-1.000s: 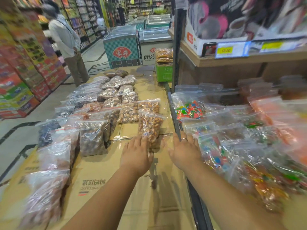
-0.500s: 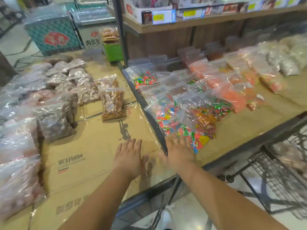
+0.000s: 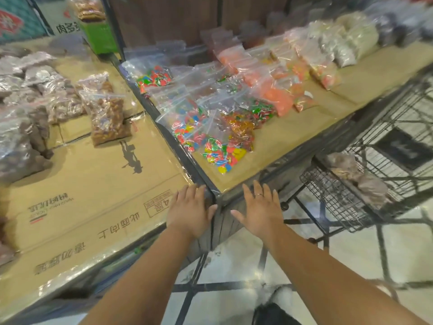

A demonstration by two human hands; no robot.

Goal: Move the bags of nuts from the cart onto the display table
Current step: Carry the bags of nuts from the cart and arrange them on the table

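Both empty hands drew back; cart [image 3: 346, 202] holds bags of nuts [image 3: 358, 177].

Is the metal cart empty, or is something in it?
Not empty. The wire cart holds see-through bags of brownish nuts lying in its basket.

Nut bags [image 3: 106, 113] on table [image 3: 93, 184] (cart [image 3: 351, 200] right)
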